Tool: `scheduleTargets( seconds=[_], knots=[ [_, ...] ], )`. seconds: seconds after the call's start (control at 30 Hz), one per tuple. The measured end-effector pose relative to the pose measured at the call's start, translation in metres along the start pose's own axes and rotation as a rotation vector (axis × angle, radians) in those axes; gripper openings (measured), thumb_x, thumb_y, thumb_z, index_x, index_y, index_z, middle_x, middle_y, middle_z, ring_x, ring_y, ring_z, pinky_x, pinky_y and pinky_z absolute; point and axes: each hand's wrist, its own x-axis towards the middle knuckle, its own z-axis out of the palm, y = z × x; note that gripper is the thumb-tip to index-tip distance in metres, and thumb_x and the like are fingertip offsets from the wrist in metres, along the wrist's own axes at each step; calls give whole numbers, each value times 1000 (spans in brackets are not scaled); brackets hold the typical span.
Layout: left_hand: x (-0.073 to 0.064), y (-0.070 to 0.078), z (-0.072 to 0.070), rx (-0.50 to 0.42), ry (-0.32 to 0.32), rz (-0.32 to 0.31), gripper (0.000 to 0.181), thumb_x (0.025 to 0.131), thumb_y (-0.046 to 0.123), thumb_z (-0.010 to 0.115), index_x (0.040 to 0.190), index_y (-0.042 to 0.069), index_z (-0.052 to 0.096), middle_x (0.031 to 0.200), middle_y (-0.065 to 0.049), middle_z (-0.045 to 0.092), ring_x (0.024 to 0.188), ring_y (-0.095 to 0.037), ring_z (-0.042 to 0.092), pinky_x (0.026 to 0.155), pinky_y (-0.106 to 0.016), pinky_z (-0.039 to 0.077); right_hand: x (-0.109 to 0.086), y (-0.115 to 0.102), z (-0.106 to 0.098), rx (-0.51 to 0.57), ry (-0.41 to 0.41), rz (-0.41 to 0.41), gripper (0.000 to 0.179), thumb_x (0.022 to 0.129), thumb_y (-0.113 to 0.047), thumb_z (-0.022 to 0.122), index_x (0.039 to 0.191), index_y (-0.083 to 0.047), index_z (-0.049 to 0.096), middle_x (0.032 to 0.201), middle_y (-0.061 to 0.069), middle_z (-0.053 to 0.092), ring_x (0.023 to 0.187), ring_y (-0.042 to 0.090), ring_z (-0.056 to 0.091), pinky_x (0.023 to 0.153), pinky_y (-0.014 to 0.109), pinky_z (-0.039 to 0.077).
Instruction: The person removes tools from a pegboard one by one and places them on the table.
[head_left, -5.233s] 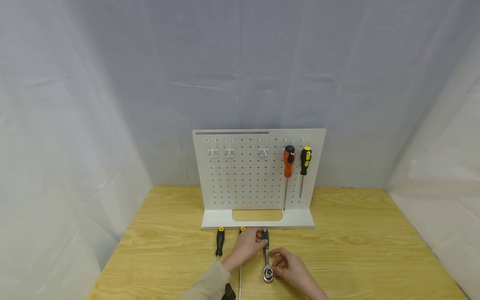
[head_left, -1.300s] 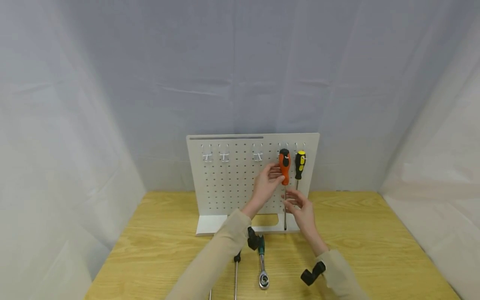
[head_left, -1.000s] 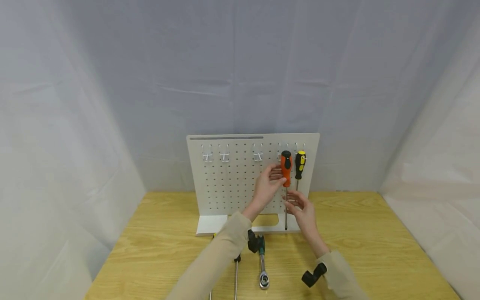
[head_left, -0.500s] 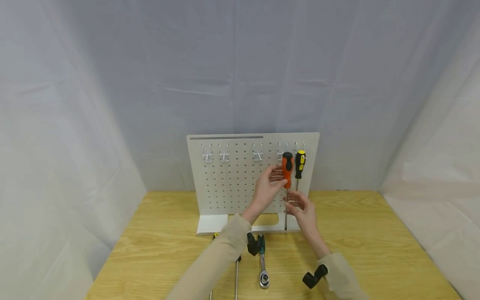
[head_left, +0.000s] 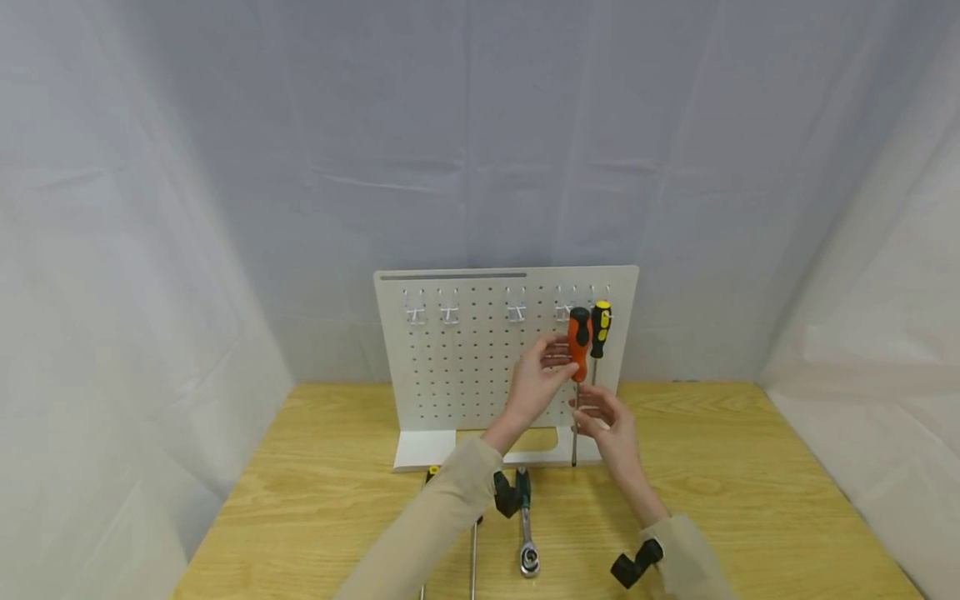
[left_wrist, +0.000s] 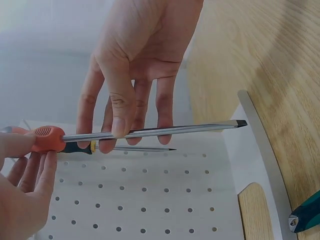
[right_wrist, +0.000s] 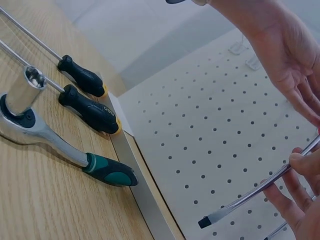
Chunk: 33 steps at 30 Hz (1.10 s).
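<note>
Between my two hands is a flat-blade screwdriver [head_left: 579, 329] with an orange and black handle, held upright in front of the white pegboard [head_left: 465, 375]. My left hand [head_left: 531, 385] grips the lower part of its handle with thumb and fingers. Lower down, my right hand [head_left: 612, 429] pinches the steel shaft [left_wrist: 185, 131] between thumb and fingers. The handle stands forward of a clear hook [head_left: 564, 312], off it. Just to the right, a black and yellow screwdriver [head_left: 601, 331] hangs on the pegboard, its shaft partly hidden by my right hand.
Several clear hooks [head_left: 449, 314] on the pegboard's left and middle hold nothing. On the wooden table [head_left: 712, 483] lie a ratchet wrench [right_wrist: 65, 145] with a green and black handle and two black screwdrivers [right_wrist: 92, 110], partly hidden by my left sleeve [head_left: 427, 525] in the head view.
Both hands have left the ratchet wrench on the table for the orange screwdriver. Since then, the screwdriver has come off its hook and shifted slightly right, down and towards me.
</note>
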Motion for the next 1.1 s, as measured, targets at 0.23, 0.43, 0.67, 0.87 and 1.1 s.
scheduleTargets(
  seconds=[0.23,0.43,0.67,0.87,1.1],
  knots=[
    [-9,1,2,-42,-16,-36,45,93,5,72,135,5,57,125,-14,68,115,-28,65,99,-31,55,-15,-7,-5,-7,-29,1,39,91,10,67,129,9,59,116,35,64,85,12,69,69,27,63],
    [-16,0,3,-66,-37,-102,45,94,7,72,137,7,57,125,-13,68,115,-27,66,98,-35,57,-28,-9,-10,-21,-56,34,39,92,7,68,131,6,59,115,32,65,86,13,68,70,33,64],
    [-24,-6,6,-83,-73,-152,47,95,10,72,138,7,56,125,-13,69,114,-26,66,95,-35,58,-43,-10,-14,-35,-76,98,41,93,3,69,133,5,58,116,26,67,89,16,69,71,37,64],
    [-31,-15,10,-100,-80,-190,47,96,12,71,140,4,54,125,-16,68,114,-28,66,95,-36,58,-57,-10,-16,-41,-80,148,41,91,7,68,131,6,58,114,24,68,88,15,69,70,36,64],
    [-38,-20,11,-89,-84,-217,49,97,14,71,141,3,52,126,-18,67,115,-32,65,96,-41,57,-73,-6,-14,-38,-93,208,40,90,11,67,129,9,57,115,25,65,89,19,69,69,35,64]
  ],
)
